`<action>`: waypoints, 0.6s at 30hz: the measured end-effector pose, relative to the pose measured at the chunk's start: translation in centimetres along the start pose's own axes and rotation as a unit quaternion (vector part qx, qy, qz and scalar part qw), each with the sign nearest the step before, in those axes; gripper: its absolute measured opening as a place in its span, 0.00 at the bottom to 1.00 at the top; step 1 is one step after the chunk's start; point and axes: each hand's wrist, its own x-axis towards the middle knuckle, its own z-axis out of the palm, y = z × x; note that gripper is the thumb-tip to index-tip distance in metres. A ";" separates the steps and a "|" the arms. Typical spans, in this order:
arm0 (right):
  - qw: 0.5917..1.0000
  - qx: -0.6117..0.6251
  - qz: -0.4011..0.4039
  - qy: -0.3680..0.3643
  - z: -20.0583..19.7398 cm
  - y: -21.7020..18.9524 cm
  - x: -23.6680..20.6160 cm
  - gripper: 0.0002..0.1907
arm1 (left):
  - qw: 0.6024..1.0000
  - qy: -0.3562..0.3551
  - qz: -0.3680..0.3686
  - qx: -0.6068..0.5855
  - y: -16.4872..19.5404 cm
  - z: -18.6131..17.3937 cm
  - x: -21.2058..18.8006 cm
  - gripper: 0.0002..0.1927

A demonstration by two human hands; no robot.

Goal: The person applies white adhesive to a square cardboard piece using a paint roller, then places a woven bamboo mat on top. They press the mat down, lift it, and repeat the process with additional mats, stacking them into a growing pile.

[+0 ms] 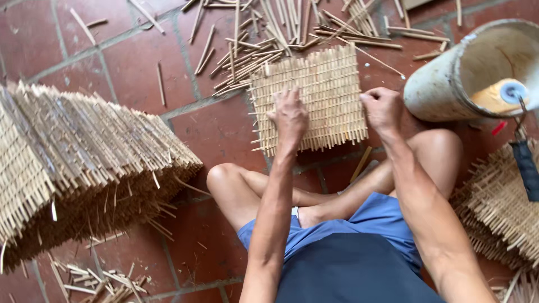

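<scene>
The left hand (290, 116) is pressing flat and the right hand (382, 108) is pinching closed on the square pale woven bamboo mat (314, 95), whose loose slats are risking slipping out.

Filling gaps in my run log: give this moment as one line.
left hand: flat on woven mat | right hand: fist at mat edge | bucket: right
</scene>
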 end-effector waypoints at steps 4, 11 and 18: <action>0.998 -0.022 0.057 -0.001 0.4 -0.5 0.2 0.08 | 0.990 0.048 0.014 -0.130 -2.2 -1.6 0.6 0.22; 0.997 -0.030 0.058 -0.028 0.0 -0.6 0.6 0.06 | 0.976 0.109 -0.161 -0.096 -8.6 -8.3 -0.2 0.16; 0.993 -0.013 0.112 -0.027 -0.5 -1.5 0.8 0.07 | 0.951 0.024 -0.184 -0.245 -11.9 -6.5 1.3 0.25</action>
